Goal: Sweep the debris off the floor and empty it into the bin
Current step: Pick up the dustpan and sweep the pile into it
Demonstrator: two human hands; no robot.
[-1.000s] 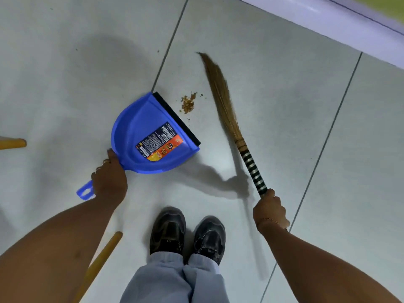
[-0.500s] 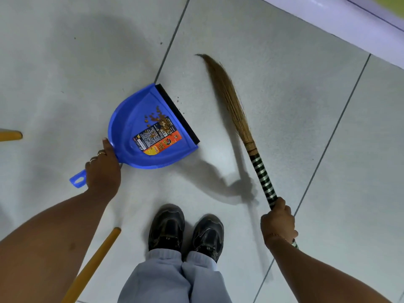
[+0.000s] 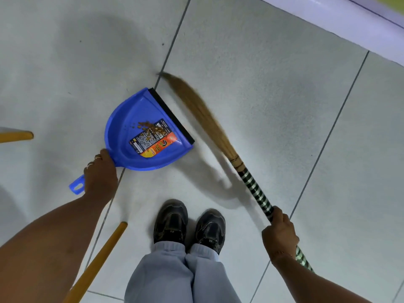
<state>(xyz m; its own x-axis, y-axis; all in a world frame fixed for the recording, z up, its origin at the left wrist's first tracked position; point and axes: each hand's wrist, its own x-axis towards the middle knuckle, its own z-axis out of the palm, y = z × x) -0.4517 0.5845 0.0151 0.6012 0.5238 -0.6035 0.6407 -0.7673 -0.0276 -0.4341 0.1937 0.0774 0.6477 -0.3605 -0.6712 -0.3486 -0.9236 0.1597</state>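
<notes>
A blue dustpan (image 3: 131, 119) with a black rubber lip and a printed label lies flat on the grey tiled floor (image 3: 273, 88). Brown debris (image 3: 150, 129) is heaped inside it, partly on the label. My left hand (image 3: 99, 173) grips the dustpan's blue handle. My right hand (image 3: 279, 235) holds the striped black-and-silver handle of a grass broom (image 3: 201, 110). The broom's brown bristles lie on the floor just right of the dustpan's lip, blurred. A speck or two (image 3: 162, 44) remains on the tile beyond the pan.
My two black shoes (image 3: 189, 224) and grey trousers stand below the dustpan. Two yellow-orange sticks show, one at the left edge (image 3: 16, 136) and one slanting at the bottom left (image 3: 96, 265). A pale purple skirting (image 3: 341, 16) runs along the top right.
The debris pile that lay on the floor before the dustpan's lip has been swept into the pan. The broom's bristles have moved left, close to the lip.
</notes>
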